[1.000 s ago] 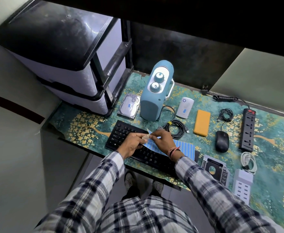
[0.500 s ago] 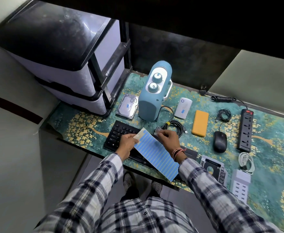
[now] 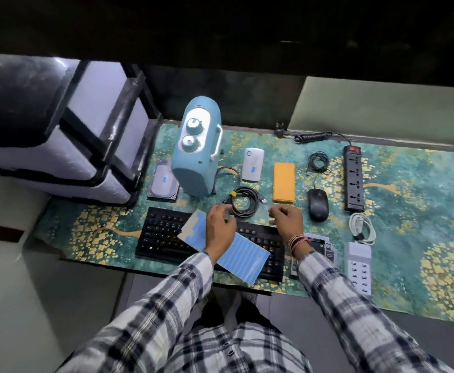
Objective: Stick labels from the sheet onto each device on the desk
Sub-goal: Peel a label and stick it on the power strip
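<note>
Left hand [image 3: 218, 229] rests with loosely spread fingers on the blue label sheet [image 3: 243, 256] lying across the black keyboard [image 3: 164, 232], while the right hand [image 3: 287, 220], fingers curled, hovers beside the coiled cable [image 3: 243, 201], its hold indiscernible.

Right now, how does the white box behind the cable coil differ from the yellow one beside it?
The white device has rounded corners and a glossy shell; the yellow device is a squarer, matte slab. The white one carries a small blue label on its top; the yellow one shows none. The white one lies farther back on the desk, the yellow one nearer the person's hands. Both lie flat on the patterned mat.
</note>
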Available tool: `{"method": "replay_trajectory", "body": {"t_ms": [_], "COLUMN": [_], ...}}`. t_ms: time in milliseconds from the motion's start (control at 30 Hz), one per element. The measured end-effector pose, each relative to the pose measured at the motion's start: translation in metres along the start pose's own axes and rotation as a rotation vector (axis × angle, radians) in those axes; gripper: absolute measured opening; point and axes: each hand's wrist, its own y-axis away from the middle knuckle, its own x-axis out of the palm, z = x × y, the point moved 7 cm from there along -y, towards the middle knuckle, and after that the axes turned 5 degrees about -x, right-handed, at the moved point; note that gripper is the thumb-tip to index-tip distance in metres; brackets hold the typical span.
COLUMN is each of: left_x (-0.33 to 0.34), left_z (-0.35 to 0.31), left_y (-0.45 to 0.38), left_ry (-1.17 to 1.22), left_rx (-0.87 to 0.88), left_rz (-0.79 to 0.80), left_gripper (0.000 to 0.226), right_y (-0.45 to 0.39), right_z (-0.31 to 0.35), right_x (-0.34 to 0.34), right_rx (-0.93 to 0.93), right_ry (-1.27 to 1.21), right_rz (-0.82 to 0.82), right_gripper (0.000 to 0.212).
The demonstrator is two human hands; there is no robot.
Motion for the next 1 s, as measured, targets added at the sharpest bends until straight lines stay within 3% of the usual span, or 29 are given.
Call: {"method": "replay_trajectory", "body": {"t_ms": [133, 333, 433, 567, 700, 767, 867, 1000], "left_x": [0.062, 0.157, 0.195, 0.238, 0.27, 0.277, 0.29, 0.296], "left_z": [-0.044, -0.12, -0.151, -0.175, -0.187, -0.194, -0.203, -0.191], "left_y": [0.006, 0.016, 0.026, 0.033, 0.036, 0.042, 0.046, 0.031], "left_ry": [0.05, 0.082, 0.054, -0.063, -0.148, -0.103, 0.007, 0.192], "left_rx": [0.009, 0.013, 0.007, -0.089, -0.125, -0.127, -0.097, -0.219], "left_rz": [0.218, 0.469, 0.616, 0.768, 0.816, 0.849, 0.926, 0.826], "left_gripper": [0.033, 0.042, 0.053, 0.056, 0.027, 0.021, 0.045, 0.025], "right_y": [-0.021, -0.043, -0.06, -0.084, -0.103, -0.105, -0.114, -0.119], "right_z": [-0.01, -0.011, -0.018, -0.032, -0.048, -0.051, -0.066, -0.074], "right_x": [-0.072, -0.179, -0.217, -0.235, -0.242, -0.245, -0.249, -0.252], "right_rx": [0.0, 0.067, 0.08, 0.134, 0.17, 0.187, 0.233, 0.272], "right_ry": [-0.001, 0.025, 0.088, 0.235, 0.28, 0.208, 0.037, -0.209], "right_rz": [-0.196, -0.494, -0.565, -0.444, -0.301, -0.293, -0.287, -0.325], "right_gripper": [0.035, 0.033, 0.028, 0.036, 0.027, 0.023, 0.023, 0.012]}}
